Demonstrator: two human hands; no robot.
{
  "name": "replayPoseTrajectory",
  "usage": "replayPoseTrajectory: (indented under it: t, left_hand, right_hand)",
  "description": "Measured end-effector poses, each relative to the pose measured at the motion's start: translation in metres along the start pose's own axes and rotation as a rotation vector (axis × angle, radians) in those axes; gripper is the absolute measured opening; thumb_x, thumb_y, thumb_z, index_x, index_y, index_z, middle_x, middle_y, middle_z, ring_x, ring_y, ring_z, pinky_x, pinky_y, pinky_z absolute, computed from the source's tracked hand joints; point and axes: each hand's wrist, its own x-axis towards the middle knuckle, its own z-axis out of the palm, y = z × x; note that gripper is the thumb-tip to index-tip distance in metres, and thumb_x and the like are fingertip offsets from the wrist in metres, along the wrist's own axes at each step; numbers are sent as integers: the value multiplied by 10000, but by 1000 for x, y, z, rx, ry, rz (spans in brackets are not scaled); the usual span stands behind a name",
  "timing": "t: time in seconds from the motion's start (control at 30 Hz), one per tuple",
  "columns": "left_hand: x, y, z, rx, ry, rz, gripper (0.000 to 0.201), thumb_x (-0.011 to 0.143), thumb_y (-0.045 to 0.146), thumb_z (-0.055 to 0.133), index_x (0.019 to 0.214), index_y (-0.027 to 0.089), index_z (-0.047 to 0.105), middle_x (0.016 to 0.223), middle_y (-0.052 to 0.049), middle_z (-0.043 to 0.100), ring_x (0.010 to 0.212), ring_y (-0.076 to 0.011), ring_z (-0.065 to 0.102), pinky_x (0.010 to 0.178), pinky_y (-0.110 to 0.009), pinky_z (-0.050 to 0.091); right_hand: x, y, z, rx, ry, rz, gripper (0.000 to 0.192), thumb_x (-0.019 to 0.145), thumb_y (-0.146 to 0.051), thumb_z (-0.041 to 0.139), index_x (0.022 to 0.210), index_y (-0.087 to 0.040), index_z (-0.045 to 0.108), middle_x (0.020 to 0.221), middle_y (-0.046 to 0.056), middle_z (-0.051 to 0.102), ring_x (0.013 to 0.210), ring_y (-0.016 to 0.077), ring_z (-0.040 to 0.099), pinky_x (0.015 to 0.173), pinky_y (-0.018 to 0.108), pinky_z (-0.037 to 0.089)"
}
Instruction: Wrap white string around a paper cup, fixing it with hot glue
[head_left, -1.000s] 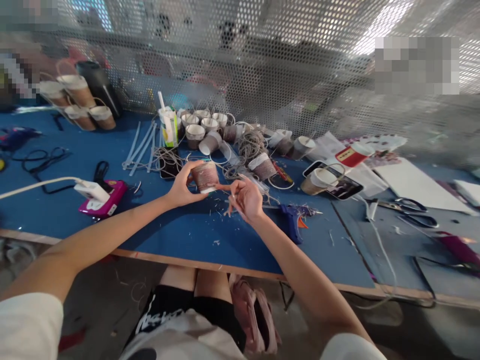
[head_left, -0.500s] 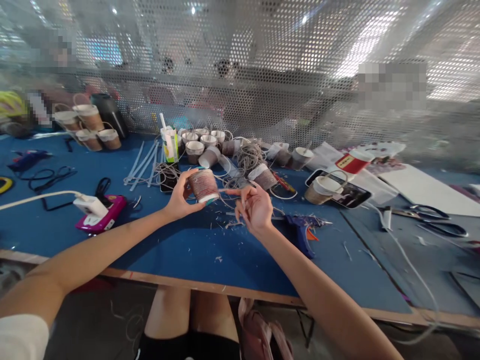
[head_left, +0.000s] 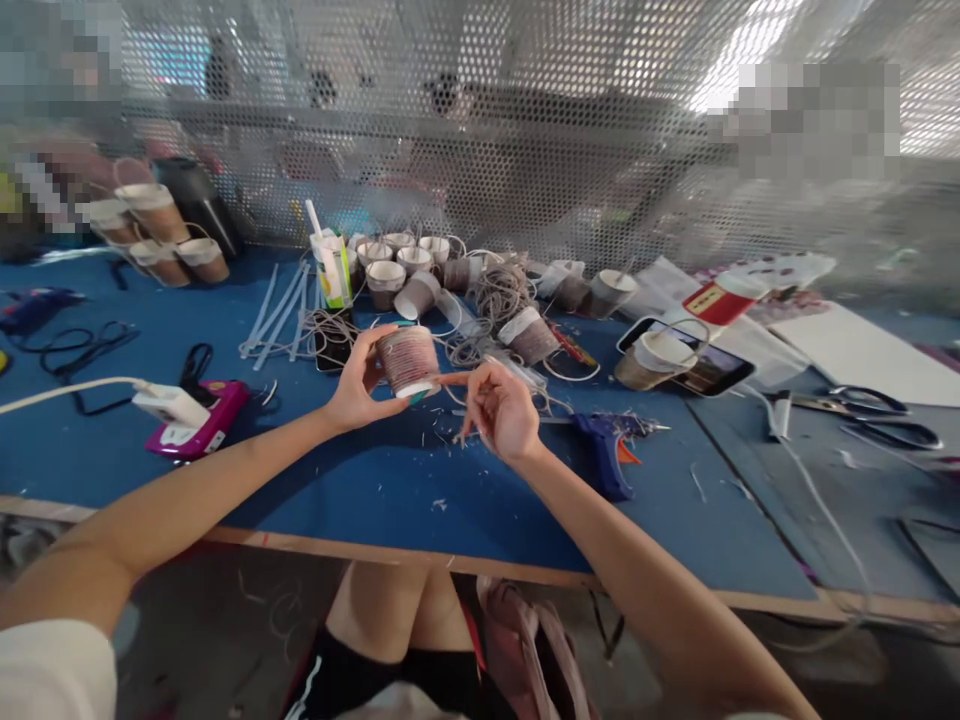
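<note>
- Currently, the left hand (head_left: 358, 385) is clamped on a twine-wrapped cup (head_left: 407, 360), thumb on the near wall and fingers on the far side. The cup is held clear of the blue table (head_left: 360, 470), tilted slightly, with its narrow base towards the person.
- The right hand (head_left: 501, 412) is just beside the cup. Its forefinger points at the cup's lower edge and the other fingers curl loosely. Whether thumb and finger pinch a strand of twine cannot be told; the strand is too thin to resolve.
- A loose twine tangle (head_left: 501, 292) lies on the table beyond the cup, among a cluster of other cups (head_left: 397, 262), some upright and some on their sides.
- A blue glue gun (head_left: 609, 445) lies on the table near the right forearm, nozzle pointing right.
- A phone (head_left: 694, 358) lies further right with a cup standing on it. Scissors (head_left: 870, 415) lie well apart on the grey mat.
- Risk, slack: if tension in the strand drops, the wound turns near the base are likely to loosen and slide off the tapered wall.
- Risk, crushing: too firm a left-hand grip could dent the thin cup wall and distort the wrap.
- Risk, snagging: a trailing strand could catch the tangle or topple neighbouring cups.
- Risk, burn: the right forearm could brush the glue gun's nozzle, if hot.
</note>
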Motion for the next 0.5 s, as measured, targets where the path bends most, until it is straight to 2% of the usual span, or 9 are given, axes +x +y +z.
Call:
replayPoseTrajectory:
  t: [0.1, 0.23, 0.33, 0.4, 0.5]
  left_hand:
    - [-1, 1, -1, 2, -25, -3, 829, 679, 519, 852, 1357, 276, 442, 1315, -123, 515, 1159, -250, 616, 841, -346, 618]
    - [1, 1, -6, 17, -19, 13, 844, 682, 556, 839, 1367, 274, 433, 1307, -121, 514, 1165, -241, 604, 866, -345, 605]
    - [3, -2, -10, 22, -10, 28, 866, 678, 576, 834, 1378, 291, 412, 1310, -113, 496, 1171, -233, 591, 891, -347, 596]
    - [3, -3, -11, 22, -12, 19, 865, 686, 597, 820, 1382, 304, 397, 1319, -108, 476, 1181, -234, 583, 893, -348, 594]
    - [1, -2, -10, 48, -25, -18, 871, 694, 649, 789, 1382, 317, 370, 1341, -106, 451, 1202, -249, 572, 909, -370, 592]
  right_hand:
    - [1, 0, 0, 34, 72, 66, 443, 834, -570, 535, 588, -203, 503, 878, 82, 790, 257, 19, 283, 286, 219, 409]
    - [7, 1, -9, 80, 260, 200, 470, 867, -540, 505, 543, -205, 441, 715, 66, 756, 248, 26, 248, 268, 211, 358]
    - [8, -2, -12, 72, 372, 127, 472, 895, -518, 490, 545, -208, 427, 630, 49, 713, 261, 34, 258, 269, 200, 332]
    - [5, -6, -9, 47, 337, 28, 454, 892, -517, 493, 560, -211, 446, 651, 44, 714, 271, 36, 275, 280, 202, 346]
    - [-1, -10, 0, 30, 117, 31, 442, 856, -571, 519, 598, -215, 484, 746, 56, 749, 276, 37, 300, 292, 221, 389]
